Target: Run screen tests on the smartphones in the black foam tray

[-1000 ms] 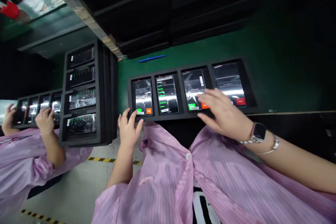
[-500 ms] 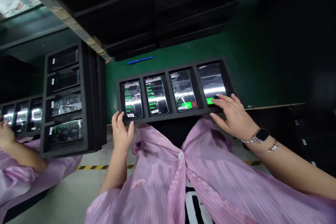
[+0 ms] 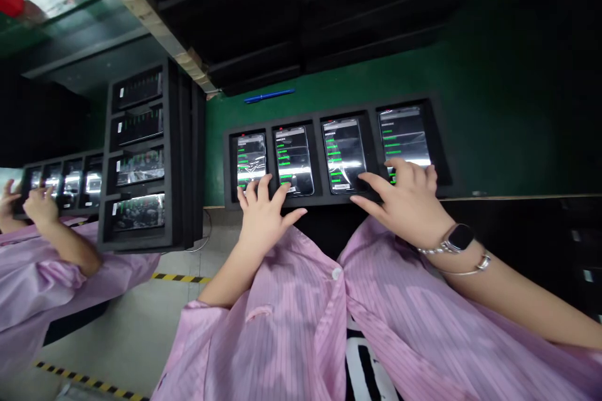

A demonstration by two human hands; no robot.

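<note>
A black foam tray (image 3: 329, 114) on the green bench holds several phones side by side, all lit with green text lists. My left hand (image 3: 263, 216) lies open with fingers spread over the bottoms of the leftmost phone (image 3: 250, 160) and the second phone (image 3: 294, 158). My right hand (image 3: 404, 200), with a smartwatch and bracelet on its wrist, is open too, fingers stretched onto the lower ends of the third phone (image 3: 343, 151) and the rightmost phone (image 3: 403, 135). Neither hand holds anything.
A stack of black foam trays with phones (image 3: 145, 156) stands at the left. A blue pen (image 3: 269, 96) lies behind my tray. Dark trays are stacked at the back (image 3: 301, 25). At far left, a co-worker's hands (image 3: 28, 203) touch phones in another tray (image 3: 61, 178).
My left hand moved from the tray's front left edge up onto the two left phones. My right hand spread over the two right phones. All screens now show green lists.
</note>
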